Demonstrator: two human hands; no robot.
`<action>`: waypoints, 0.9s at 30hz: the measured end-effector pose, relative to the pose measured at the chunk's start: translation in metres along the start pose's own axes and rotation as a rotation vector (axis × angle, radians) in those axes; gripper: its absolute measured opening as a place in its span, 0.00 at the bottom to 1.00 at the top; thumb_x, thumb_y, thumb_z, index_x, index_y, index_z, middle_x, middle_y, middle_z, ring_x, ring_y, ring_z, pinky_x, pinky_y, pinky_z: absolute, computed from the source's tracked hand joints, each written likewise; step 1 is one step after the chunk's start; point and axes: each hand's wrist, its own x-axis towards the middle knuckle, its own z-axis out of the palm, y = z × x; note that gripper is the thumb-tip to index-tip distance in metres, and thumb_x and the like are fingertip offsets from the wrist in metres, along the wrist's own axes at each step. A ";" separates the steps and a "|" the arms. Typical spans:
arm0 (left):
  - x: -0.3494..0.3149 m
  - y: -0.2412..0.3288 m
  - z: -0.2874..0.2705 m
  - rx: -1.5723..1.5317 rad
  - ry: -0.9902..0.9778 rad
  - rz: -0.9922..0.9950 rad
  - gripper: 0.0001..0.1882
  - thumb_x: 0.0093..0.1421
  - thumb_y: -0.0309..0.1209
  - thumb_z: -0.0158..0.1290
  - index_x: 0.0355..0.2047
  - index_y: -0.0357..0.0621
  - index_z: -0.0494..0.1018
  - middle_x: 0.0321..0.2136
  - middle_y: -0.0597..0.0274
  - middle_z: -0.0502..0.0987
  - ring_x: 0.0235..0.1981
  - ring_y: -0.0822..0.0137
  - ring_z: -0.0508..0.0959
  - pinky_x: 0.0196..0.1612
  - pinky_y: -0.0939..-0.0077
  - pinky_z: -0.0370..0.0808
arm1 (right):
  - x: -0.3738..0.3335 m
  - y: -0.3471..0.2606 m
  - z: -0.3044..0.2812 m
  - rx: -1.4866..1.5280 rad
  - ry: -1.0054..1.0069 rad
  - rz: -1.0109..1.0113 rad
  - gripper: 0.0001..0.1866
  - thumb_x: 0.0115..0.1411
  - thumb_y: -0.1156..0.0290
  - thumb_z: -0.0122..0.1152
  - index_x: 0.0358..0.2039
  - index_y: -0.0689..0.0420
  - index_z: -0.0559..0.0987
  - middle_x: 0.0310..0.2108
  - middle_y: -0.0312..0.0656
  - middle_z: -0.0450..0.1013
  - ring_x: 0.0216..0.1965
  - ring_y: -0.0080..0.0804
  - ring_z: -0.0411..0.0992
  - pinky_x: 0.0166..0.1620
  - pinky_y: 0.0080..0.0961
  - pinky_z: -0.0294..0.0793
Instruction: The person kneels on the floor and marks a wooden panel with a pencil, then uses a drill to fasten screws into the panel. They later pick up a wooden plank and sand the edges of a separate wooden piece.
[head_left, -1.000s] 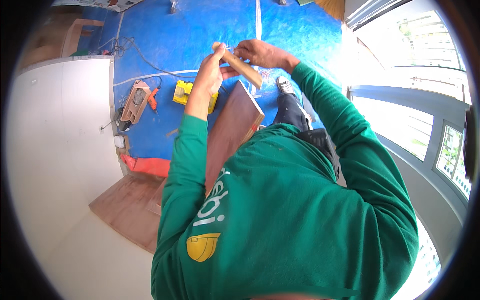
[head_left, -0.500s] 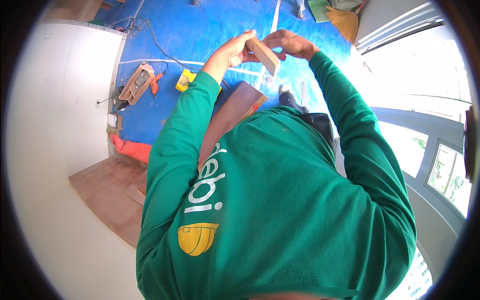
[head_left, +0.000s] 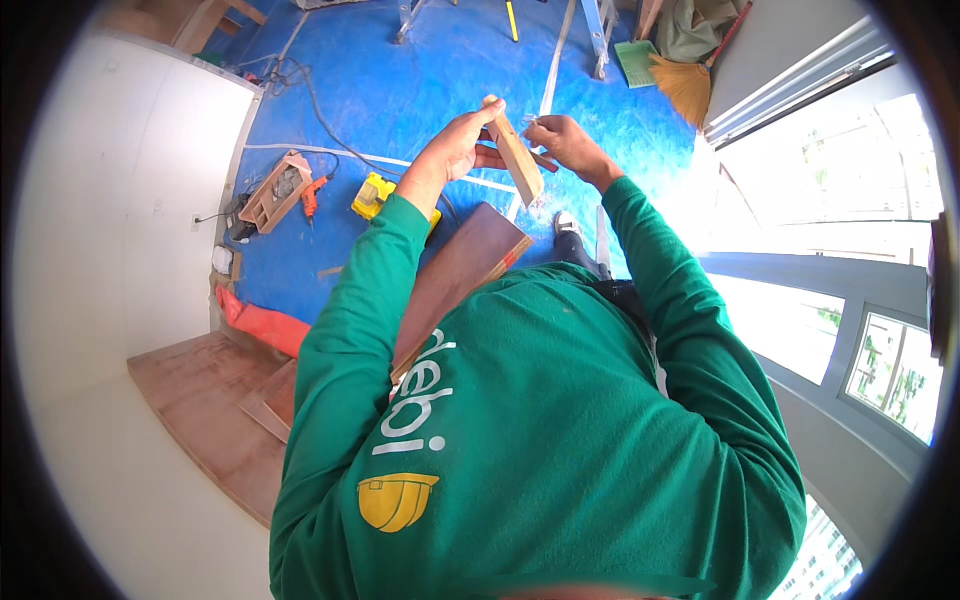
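My left hand is wrapped round a short, pale wooden block, held tilted above the floor. Its thumb lies at the block's upper end, and the fingers reach behind it. Just right of the block is my right hand, its fingers curled in; whatever they pinch is too small to make out. A thin reddish-brown strip shows between the block and the right hand, and I cannot tell which hand has it. Below the hands, a brown wooden board with a pale edge stretches beside my body.
Blue sheeting covers the floor. On the left are a wooden tool tray, an orange power drill, a yellow tool and a cable. Ladder legs, a broom and a green dustpan stand far right.
Both hands and the block sit lower in the picture, as my view has shifted to show more of the far floor. The block is turned more upright, and my right hand's fingers are more curled.
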 end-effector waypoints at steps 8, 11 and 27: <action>0.003 0.002 0.001 0.701 0.436 0.521 0.34 0.68 0.54 0.63 0.54 0.34 0.69 0.51 0.38 0.77 0.48 0.41 0.84 0.50 0.48 0.83 | 0.014 0.002 0.008 -0.319 0.125 -0.135 0.34 0.74 0.49 0.60 0.71 0.59 0.73 0.57 0.56 0.79 0.60 0.48 0.76 0.60 0.42 0.77; 0.004 0.004 -0.002 0.896 0.533 0.746 0.31 0.68 0.54 0.63 0.52 0.35 0.72 0.48 0.39 0.79 0.52 0.41 0.80 0.54 0.50 0.76 | 0.017 -0.028 0.016 0.179 -0.035 -0.010 0.27 0.76 0.56 0.60 0.66 0.62 0.78 0.52 0.47 0.83 0.52 0.32 0.78 0.59 0.34 0.76; -0.003 -0.002 -0.036 -0.005 0.215 0.284 0.33 0.73 0.53 0.57 0.56 0.30 0.69 0.51 0.44 0.77 0.46 0.48 0.87 0.48 0.54 0.89 | 0.026 -0.053 0.032 0.240 -0.206 0.064 0.33 0.71 0.42 0.64 0.60 0.60 0.79 0.46 0.44 0.82 0.46 0.35 0.81 0.52 0.36 0.79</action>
